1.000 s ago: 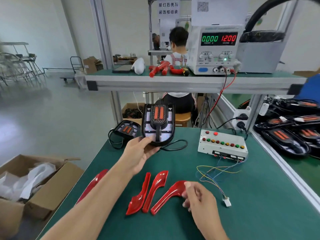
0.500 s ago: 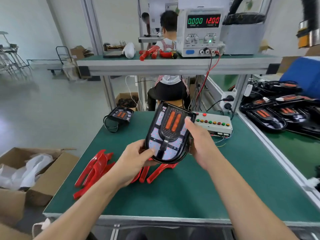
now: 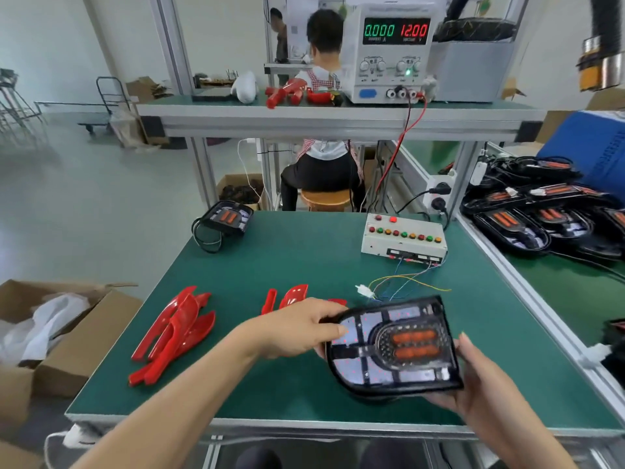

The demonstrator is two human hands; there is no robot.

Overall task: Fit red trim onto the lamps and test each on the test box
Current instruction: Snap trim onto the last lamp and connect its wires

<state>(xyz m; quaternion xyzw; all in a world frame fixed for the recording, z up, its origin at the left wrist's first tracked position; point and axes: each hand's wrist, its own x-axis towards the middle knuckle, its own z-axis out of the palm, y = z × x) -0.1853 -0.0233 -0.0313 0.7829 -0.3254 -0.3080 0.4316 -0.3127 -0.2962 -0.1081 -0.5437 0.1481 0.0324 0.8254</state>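
A: One lamp [image 3: 394, 350] is sitting face up in both hands, just above the bench [image 3: 304, 258] near its front edge.
B: Grip?
A: Left hand [image 3: 294, 333] is pinching the lamp's left rim, thumb on top. Right hand [image 3: 480, 387] is cupping its right end from beneath, fingers curled on it.
B: Trim?
A: Red trim pieces [image 3: 176, 330] are lying heaped at the bench's left; more red trim [image 3: 294, 294] is peeking out behind the left hand.
B: Test box?
A: Test box [image 3: 402, 238] is sitting at the back right, its white connector [image 3: 364, 291] lying loose just beyond the lamp.
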